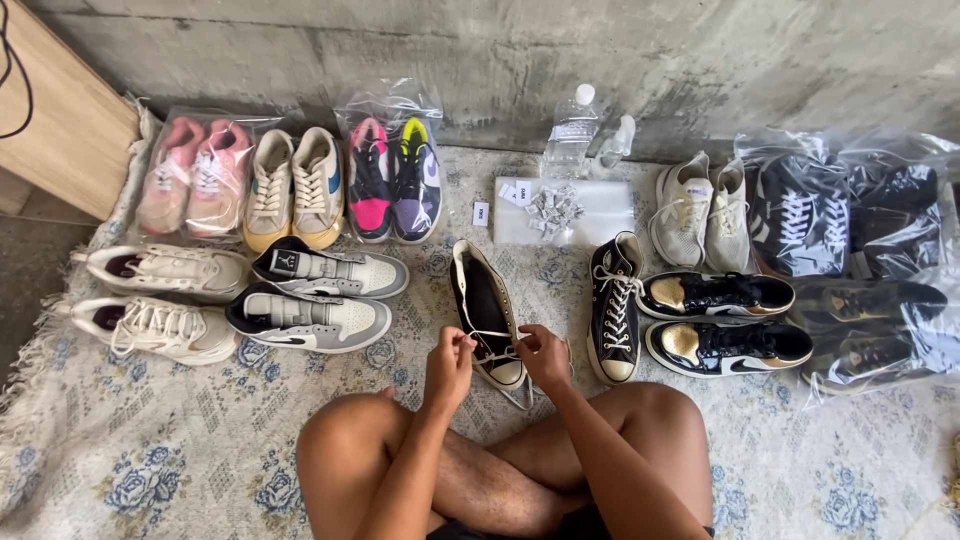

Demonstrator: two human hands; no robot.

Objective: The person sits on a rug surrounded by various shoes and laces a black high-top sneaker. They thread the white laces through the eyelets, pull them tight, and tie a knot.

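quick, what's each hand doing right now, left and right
Left hand: closed, pinching the white lace of the black high-top sneaker.
Right hand: closed on the same lace at the sneaker's toe end.

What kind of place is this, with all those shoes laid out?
Probably a home floor used for sorting or packing shoes: a patterned rug against a bare concrete wall, and pairs sealed in clear plastic bags.

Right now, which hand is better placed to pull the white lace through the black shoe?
Probably the left hand: its fingers pinch the white lace stretched across the black shoe. The right hand rests against the shoe's toe end, so it seems better placed to steady it.
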